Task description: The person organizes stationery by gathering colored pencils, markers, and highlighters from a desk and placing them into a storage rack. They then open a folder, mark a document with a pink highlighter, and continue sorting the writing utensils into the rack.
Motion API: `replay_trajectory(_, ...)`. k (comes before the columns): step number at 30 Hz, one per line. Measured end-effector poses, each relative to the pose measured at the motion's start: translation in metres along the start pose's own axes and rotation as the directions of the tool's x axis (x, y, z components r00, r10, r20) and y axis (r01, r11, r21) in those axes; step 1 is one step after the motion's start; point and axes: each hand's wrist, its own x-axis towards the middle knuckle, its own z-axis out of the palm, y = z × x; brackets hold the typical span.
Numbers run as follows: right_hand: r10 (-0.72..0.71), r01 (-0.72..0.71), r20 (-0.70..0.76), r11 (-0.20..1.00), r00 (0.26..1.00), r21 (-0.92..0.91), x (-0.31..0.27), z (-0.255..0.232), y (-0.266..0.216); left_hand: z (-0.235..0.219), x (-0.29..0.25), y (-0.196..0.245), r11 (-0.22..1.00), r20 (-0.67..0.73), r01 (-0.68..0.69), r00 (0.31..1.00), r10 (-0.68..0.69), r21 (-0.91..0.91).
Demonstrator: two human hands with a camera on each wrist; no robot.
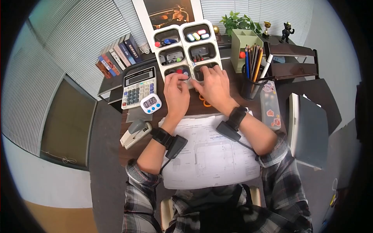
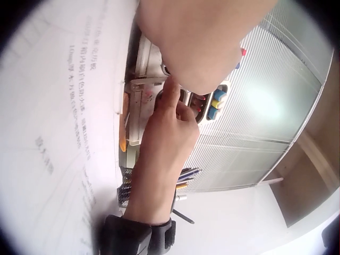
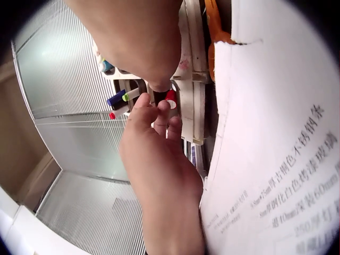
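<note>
A white organizer (image 1: 186, 52) with several dark compartments stands tilted up at the back of the desk. Over its lower left compartment is my left hand (image 1: 176, 95), fingers loosely bent. In the right wrist view nothing shows in the left hand (image 3: 162, 154), and a red-capped item (image 3: 170, 99) lies near its fingertips. My right hand (image 1: 214, 85) reaches into the lower right compartment with bent fingers. The left wrist view shows the right hand (image 2: 164, 143) with its fingertips partly hidden; I cannot tell whether they pinch anything. Orange scissor handles (image 1: 207, 102) lie below the right hand.
Printed sheets (image 1: 210, 155) cover the desk's front. To the left are a calculator (image 1: 136, 91), a white timer (image 1: 150, 103) and a stapler (image 1: 136, 134). At the right stand a mesh pencil cup (image 1: 250, 89), a clear patterned case (image 1: 271, 108) and a green holder (image 1: 237, 50).
</note>
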Motion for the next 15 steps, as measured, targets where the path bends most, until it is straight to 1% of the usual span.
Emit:
replay_trajectory(2,-0.002,0.002,0.026,1.000,1.000,-0.018,-0.0002,-0.0014,0.0001,0.0003,-0.0010,0.0017,1.000,0.008,0.004,1.000,-0.004,0.006)
replay_trajectory(4,-0.013,0.018,0.122,0.999,0.992,-0.043,-0.0014,-0.0022,-0.0004,0.0006,-0.0014,0.0013,1.000,0.020,0.008,1.000,-0.008,0.015)
replay_trajectory(8,-0.028,0.036,0.128,0.998,0.991,-0.055,-0.0021,-0.0024,-0.0004,0.0020,-0.0026,0.0005,1.000,0.038,-0.003,0.999,0.003,-0.002)
replay_trajectory(14,-0.019,0.022,0.087,0.999,0.996,-0.037,-0.0018,-0.0001,-0.0010,0.0039,-0.0032,-0.0020,1.000,0.046,-0.017,0.999,0.016,0.003)
replay_trajectory(15,-0.021,0.022,0.062,1.000,0.998,-0.007,-0.0017,0.0005,-0.0004,0.0041,-0.0032,-0.0008,1.000,0.045,-0.017,0.999,0.017,0.007)
